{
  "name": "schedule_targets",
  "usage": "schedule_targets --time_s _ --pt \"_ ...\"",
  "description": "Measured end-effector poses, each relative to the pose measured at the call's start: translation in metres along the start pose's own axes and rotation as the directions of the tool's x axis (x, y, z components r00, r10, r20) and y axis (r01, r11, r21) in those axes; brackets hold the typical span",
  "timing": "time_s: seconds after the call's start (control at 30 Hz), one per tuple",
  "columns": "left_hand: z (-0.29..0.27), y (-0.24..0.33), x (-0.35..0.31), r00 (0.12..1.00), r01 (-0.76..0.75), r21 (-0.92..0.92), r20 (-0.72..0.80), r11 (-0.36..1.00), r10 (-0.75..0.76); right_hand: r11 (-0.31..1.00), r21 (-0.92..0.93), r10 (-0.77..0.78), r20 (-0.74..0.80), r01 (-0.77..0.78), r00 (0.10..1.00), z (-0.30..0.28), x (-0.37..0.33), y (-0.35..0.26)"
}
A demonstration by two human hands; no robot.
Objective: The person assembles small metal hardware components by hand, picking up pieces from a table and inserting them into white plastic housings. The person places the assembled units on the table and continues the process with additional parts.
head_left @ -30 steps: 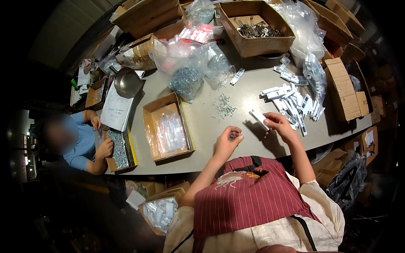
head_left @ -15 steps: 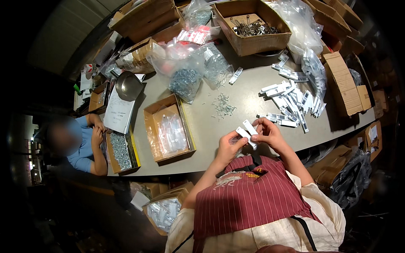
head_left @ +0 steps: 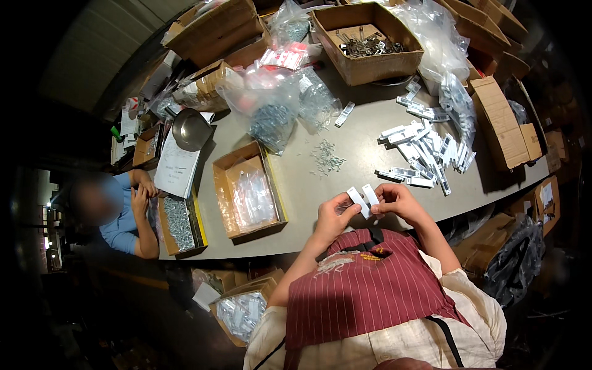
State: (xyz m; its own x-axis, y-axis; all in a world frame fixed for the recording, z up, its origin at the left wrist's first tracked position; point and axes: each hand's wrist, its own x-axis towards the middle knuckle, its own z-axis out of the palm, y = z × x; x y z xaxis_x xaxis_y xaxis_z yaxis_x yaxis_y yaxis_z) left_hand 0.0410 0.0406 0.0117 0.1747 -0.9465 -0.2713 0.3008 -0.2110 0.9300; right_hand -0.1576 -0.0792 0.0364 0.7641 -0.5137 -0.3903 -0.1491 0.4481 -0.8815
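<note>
Over the table's near edge, my left hand (head_left: 333, 217) is closed on a white rectangular strip (head_left: 358, 202) with a small hole near its top end. A bit of clear film (head_left: 341, 208) seems to show by its fingers. My right hand (head_left: 398, 201) pinches a second white strip (head_left: 370, 195) of similar shape. Side by side, the two strips tilt with their upper ends to the left; whether they touch I cannot tell. Beyond my right hand lies a loose pile of similar white strips (head_left: 422, 147), and small screws (head_left: 327, 158) are scattered ahead of my left hand.
Left of the screws stand a carton of clear packets (head_left: 220, 196) and a bag of screws (head_left: 271, 123). A box of metal parts (head_left: 364, 73) is at the back, an open carton (head_left: 501, 123) at right. At far left a person (head_left: 120, 213) sits beside a screw tray (head_left: 179, 223).
The strip in my right hand has turned more upright and come lower, nearly parallel to the left one. My right hand has shifted slightly down. Both hands keep their hold.
</note>
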Motion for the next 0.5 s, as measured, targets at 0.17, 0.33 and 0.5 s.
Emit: schedule_targets --time_s 0.17,0.33,0.5 --pt "-0.004 -0.016 0.003 0.996 -0.069 0.085 0.065 0.994 0.064 1.0 0.002 0.004 0.037 -0.004 0.999 0.006 0.001 0.003" --pt "-0.004 -0.011 0.001 0.994 -0.03 0.174 0.109 0.984 0.011 0.988 -0.155 -0.016 0.008 0.017 1.0 0.005 0.006 0.007" --pt "-0.007 -0.009 0.0 0.985 0.062 0.172 0.15 0.983 -0.088 0.988 -0.151 0.017 0.035 -0.011 0.999 0.008 0.006 0.002"
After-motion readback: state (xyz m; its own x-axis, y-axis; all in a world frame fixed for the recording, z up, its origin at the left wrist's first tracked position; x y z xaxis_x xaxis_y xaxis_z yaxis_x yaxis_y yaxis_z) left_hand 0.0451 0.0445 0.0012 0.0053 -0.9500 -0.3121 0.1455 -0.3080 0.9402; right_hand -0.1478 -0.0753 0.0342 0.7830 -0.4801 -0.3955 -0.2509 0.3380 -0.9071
